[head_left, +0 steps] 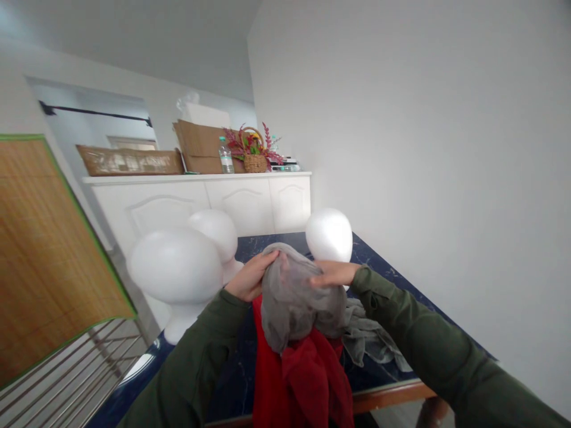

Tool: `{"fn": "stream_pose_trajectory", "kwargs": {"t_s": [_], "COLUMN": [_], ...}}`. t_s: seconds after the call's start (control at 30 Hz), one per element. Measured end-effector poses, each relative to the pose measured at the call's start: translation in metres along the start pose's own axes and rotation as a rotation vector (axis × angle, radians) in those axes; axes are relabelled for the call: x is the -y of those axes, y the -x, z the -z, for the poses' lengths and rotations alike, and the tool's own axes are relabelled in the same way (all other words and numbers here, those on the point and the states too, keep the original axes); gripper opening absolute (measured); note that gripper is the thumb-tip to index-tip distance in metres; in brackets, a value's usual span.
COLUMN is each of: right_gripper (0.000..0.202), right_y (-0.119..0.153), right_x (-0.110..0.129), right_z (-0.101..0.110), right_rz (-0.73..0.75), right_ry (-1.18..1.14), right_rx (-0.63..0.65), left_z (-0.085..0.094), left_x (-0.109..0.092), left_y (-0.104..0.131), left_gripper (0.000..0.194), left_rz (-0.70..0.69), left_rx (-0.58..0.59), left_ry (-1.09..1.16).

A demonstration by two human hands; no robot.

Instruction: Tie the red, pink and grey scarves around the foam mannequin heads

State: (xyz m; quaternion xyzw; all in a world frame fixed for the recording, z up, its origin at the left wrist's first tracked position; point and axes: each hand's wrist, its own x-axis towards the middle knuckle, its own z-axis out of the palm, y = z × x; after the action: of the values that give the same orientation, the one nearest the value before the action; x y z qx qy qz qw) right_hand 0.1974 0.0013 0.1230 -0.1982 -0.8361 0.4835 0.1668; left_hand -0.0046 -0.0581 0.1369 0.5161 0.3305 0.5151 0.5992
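A sheer grey scarf (289,297) is bunched over a rounded shape in front of me; what lies under it is hidden. My left hand (253,277) is closed on the scarf's upper left edge, thumb and fingers pinching the cloth. On the other side, my right hand (336,273) reaches across with its fingers stretched out and slightly blurred, touching the grey cloth. Below the grey folds, a red scarf (312,374) hangs down over the near table edge. A loose length of the grey scarf trails to the right across the table under my right forearm.
White foam mannequin heads stand on the dark blue marbled table (379,255): one (173,267) at near left, another (216,235) behind it, a third (329,235) beyond my right hand. A white cabinet (241,205) carries cardboard boxes, a bottle (225,157) and a flower basket (255,163).
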Motion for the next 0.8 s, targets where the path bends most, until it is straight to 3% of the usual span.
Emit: {"fn": "stream_pose_trajectory", "kwargs": {"t_s": [0.07, 0.1, 0.2, 0.27, 0.43, 0.53, 0.63, 0.73, 0.8], "right_gripper": [0.039, 0.036, 0.026, 0.018, 0.009, 0.008, 0.017, 0.045, 0.049], "right_y": [0.006, 0.009, 0.012, 0.014, 0.020, 0.020, 0.017, 0.007, -0.001], "right_x": [-0.004, -0.004, -0.003, 0.000, -0.001, -0.006, -0.013, -0.019, -0.021], "right_z": [-0.007, -0.009, -0.008, 0.001, 0.031, 0.034, 0.016, -0.019, -0.042], "right_rz": [-0.100, -0.139, -0.146, -0.077, 0.080, 0.036, 0.099, 0.181, 0.162], "right_ry": [0.239, 0.329, 0.388, 0.220, -0.550, -0.719, -0.680, -0.534, -0.373], "right_rx": [0.219, 0.224, 0.019, -0.132, -0.614, -0.699, -0.570, -0.232, -0.003], "left_z": [-0.009, -0.013, -0.019, -0.018, -0.002, 0.004, -0.002, -0.016, -0.027], "left_x": [-0.004, -0.006, -0.008, -0.010, -0.013, -0.011, -0.011, -0.019, -0.029], "left_y": [-0.001, -0.001, 0.000, 0.002, 0.004, 0.002, 0.000, -0.004, -0.009], "left_gripper": [0.017, 0.016, 0.018, 0.023, 0.029, 0.014, 0.018, 0.010, 0.016], "left_rz": [-0.020, -0.021, 0.022, 0.062, 0.204, 0.264, 0.167, 0.093, 0.058], "left_rx": [-0.060, -0.077, -0.041, 0.082, 0.526, 0.586, 0.469, 0.332, 0.292], "left_ry": [-0.002, -0.024, -0.160, -0.288, -0.743, -0.768, -0.405, 0.038, 0.229]}}
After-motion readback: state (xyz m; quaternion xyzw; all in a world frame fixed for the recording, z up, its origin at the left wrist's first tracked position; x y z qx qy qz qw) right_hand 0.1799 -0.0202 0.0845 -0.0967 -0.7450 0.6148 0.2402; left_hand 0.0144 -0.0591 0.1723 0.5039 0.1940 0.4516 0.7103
